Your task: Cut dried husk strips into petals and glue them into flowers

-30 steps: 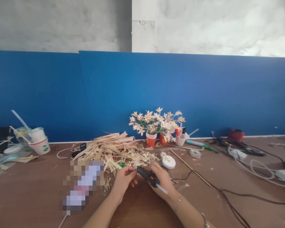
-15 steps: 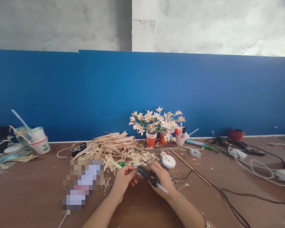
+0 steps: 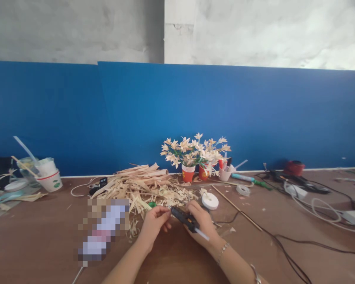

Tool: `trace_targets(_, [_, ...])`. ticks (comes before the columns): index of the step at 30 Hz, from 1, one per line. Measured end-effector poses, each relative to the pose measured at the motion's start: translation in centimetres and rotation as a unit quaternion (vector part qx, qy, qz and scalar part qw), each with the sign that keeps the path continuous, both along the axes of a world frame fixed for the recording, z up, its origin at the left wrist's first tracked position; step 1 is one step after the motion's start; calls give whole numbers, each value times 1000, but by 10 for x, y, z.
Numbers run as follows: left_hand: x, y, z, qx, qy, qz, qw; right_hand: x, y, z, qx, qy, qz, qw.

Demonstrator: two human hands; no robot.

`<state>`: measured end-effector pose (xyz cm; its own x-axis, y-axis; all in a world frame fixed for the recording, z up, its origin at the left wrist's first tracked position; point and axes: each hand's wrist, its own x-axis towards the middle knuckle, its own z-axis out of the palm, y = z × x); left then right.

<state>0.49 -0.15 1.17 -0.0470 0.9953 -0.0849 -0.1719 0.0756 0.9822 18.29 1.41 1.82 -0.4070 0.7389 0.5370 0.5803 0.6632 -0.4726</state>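
My right hand (image 3: pixel 202 221) is wrapped round a black glue gun (image 3: pixel 184 218), with a whitish glue stick (image 3: pixel 202 234) poking out of its back end. The gun's nozzle points left, close to the fingertips of my left hand (image 3: pixel 156 223). Thumb and forefinger of that hand are pinched together; whatever they hold is too small to make out. Just beyond my left hand lies a heap of pale dried husk strips (image 3: pixel 142 187), with a small green item (image 3: pixel 152 204) at its near edge.
Paper cups of pale flowers (image 3: pixel 188 173) stand by the blue partition (image 3: pixel 136 118). A white round spool (image 3: pixel 210 201), a clear tape roll (image 3: pixel 243 190) and a thin stick (image 3: pixel 239 211) lie right. Dark cables (image 3: pixel 284 252) cross the right side. A blurred phone-like object (image 3: pixel 103 230) lies left.
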Motion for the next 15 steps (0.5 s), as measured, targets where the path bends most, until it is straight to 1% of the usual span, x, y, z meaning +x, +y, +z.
trace_targets(15, [0,-1,2,8,-14,-4,1000,0,-1,3,-3,-3,-4,1000])
